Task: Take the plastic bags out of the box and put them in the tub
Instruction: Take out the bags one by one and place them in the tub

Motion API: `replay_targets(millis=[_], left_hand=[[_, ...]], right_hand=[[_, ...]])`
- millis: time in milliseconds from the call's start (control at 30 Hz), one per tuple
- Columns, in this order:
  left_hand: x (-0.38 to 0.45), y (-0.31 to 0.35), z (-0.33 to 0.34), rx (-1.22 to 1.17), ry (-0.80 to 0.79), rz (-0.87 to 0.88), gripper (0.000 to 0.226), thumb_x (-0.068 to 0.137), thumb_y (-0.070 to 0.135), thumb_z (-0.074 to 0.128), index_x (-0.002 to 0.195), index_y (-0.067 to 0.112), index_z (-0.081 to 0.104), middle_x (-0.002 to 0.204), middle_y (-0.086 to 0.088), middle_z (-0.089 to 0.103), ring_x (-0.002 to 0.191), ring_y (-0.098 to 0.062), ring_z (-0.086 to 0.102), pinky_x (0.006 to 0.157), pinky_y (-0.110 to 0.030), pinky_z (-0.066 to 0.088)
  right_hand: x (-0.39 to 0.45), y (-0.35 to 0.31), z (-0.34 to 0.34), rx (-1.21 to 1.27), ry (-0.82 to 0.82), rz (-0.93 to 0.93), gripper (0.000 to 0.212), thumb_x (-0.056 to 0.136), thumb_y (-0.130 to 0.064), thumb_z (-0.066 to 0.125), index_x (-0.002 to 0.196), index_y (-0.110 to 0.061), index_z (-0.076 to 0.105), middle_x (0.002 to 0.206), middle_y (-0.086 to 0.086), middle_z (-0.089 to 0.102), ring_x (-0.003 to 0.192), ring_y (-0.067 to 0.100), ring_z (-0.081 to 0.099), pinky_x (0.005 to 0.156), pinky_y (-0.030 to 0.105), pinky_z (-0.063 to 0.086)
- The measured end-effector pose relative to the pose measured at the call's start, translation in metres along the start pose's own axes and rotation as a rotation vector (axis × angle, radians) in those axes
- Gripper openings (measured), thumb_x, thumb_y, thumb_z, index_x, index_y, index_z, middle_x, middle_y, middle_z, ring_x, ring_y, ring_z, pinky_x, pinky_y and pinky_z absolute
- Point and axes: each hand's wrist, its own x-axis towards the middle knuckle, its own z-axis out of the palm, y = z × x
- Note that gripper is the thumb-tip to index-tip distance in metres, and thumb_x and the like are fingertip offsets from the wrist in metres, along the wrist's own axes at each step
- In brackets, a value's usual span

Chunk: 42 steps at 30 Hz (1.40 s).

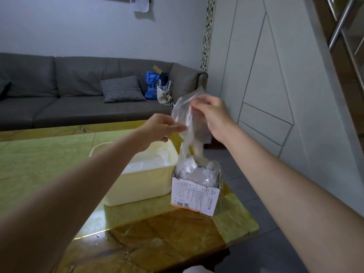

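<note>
A small white printed cardboard box (194, 196) stands open near the table's right edge, stuffed with crumpled clear plastic bags (199, 170). One clear plastic bag (184, 117) is stretched up out of the box. My right hand (212, 115) pinches its top edge high above the box. My left hand (161, 128) pinches the same bag lower down on its left side. A cream plastic tub (141, 186) sits just left of the box, touching it, with some clear plastic lying inside.
The green and amber glossy table (167, 239) ends close behind the box on the right, with grey floor beyond. A grey sofa (78, 91) with a checked cushion and a blue bag stands behind the table. White cabinet panels fill the right side.
</note>
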Motion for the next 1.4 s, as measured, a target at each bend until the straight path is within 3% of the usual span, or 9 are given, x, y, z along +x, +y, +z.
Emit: replay_targets(millis=[233, 400, 600, 767, 833, 900, 1033, 1233, 1400], left_hand=[[-0.008, -0.014, -0.036, -0.365, 0.017, -0.077, 0.019, 0.087, 0.029, 0.059, 0.097, 0.014, 0.063, 0.072, 0.006, 0.057, 0.057, -0.004, 0.042, 0.051, -0.015, 0.039], [-0.009, -0.044, -0.070, -0.618, 0.123, -0.113, 0.010, 0.091, 0.021, 0.054, 0.092, 0.012, 0.059, 0.068, 0.005, 0.059, 0.038, 0.000, 0.039, 0.034, -0.008, 0.031], [-0.009, -0.076, -0.109, -0.535, 0.578, -0.270, 0.020, 0.089, 0.011, 0.059, 0.071, 0.008, 0.053, 0.033, 0.007, 0.043, 0.027, -0.001, 0.033, 0.031, -0.011, 0.023], [-0.008, -0.093, -0.131, 0.128, 0.930, -0.203, 0.028, 0.088, 0.022, 0.060, 0.108, 0.007, 0.049, 0.092, -0.009, 0.056, 0.084, -0.026, 0.056, 0.068, -0.034, 0.048], [-0.008, -0.088, -0.123, 0.442, 0.802, -0.042, 0.039, 0.085, 0.024, 0.064, 0.117, 0.008, 0.050, 0.106, -0.011, 0.055, 0.092, -0.025, 0.054, 0.077, -0.032, 0.042], [-0.007, -0.085, -0.107, 0.629, 0.418, 0.064, 0.048, 0.082, 0.026, 0.068, 0.125, 0.015, 0.049, 0.115, -0.008, 0.052, 0.089, -0.016, 0.050, 0.077, -0.028, 0.042], [0.002, -0.103, -0.073, 0.967, -0.306, -0.257, 0.083, 0.080, 0.033, 0.069, 0.146, 0.035, 0.019, 0.136, -0.008, 0.038, 0.097, -0.019, 0.057, 0.080, -0.027, 0.050], [0.026, -0.134, -0.057, 1.043, -0.415, -0.413, 0.096, 0.085, 0.021, 0.064, 0.148, 0.031, -0.008, 0.136, -0.011, 0.046, 0.104, -0.021, 0.054, 0.081, -0.027, 0.047], [0.031, -0.147, -0.057, 1.043, -0.396, -0.469, 0.097, 0.086, 0.018, 0.063, 0.147, 0.031, -0.011, 0.143, -0.012, 0.042, 0.118, -0.025, 0.052, 0.098, -0.035, 0.046]], right_hand=[[0.023, -0.019, 0.022, -0.379, 0.245, -0.343, 0.013, 0.093, -0.022, 0.058, 0.088, -0.011, 0.063, 0.082, -0.002, 0.062, 0.077, 0.010, 0.057, 0.072, 0.022, 0.046], [0.025, -0.009, 0.041, -0.528, 0.187, -0.398, 0.018, 0.093, -0.026, 0.058, 0.086, -0.010, 0.063, 0.071, -0.005, 0.056, 0.065, 0.008, 0.051, 0.060, 0.020, 0.040], [0.022, 0.033, 0.087, -0.641, 0.128, -0.259, 0.024, 0.097, -0.023, 0.050, 0.090, -0.003, 0.061, 0.091, 0.015, 0.066, 0.089, 0.030, 0.060, 0.072, 0.036, 0.043], [0.019, 0.070, 0.107, -0.813, 0.125, -0.046, 0.027, 0.101, -0.020, 0.038, 0.105, -0.001, 0.057, 0.107, 0.018, 0.062, 0.101, 0.034, 0.057, 0.067, 0.032, 0.034], [0.018, 0.083, 0.110, -0.879, 0.098, -0.028, 0.026, 0.102, -0.019, 0.037, 0.107, -0.001, 0.056, 0.109, 0.017, 0.061, 0.102, 0.034, 0.056, 0.067, 0.031, 0.033], [0.018, 0.094, 0.112, -0.954, 0.055, -0.040, 0.024, 0.102, -0.017, 0.036, 0.106, -0.002, 0.054, 0.109, 0.016, 0.061, 0.100, 0.033, 0.057, 0.066, 0.031, 0.032], [0.018, 0.095, 0.113, -1.161, -0.083, -0.076, 0.021, 0.101, -0.014, 0.037, 0.114, -0.004, 0.051, 0.114, 0.015, 0.060, 0.100, 0.033, 0.058, 0.065, 0.032, 0.034], [0.020, 0.068, 0.124, -1.366, -0.267, -0.496, 0.029, 0.096, -0.018, 0.049, 0.123, -0.009, 0.047, 0.122, 0.010, 0.052, 0.114, 0.027, 0.046, 0.074, 0.032, 0.038], [0.013, 0.093, 0.129, -1.460, -0.937, 0.072, 0.042, 0.093, -0.020, 0.056, 0.132, -0.007, 0.047, 0.128, 0.010, 0.052, 0.105, 0.026, 0.054, 0.087, 0.033, 0.047]])
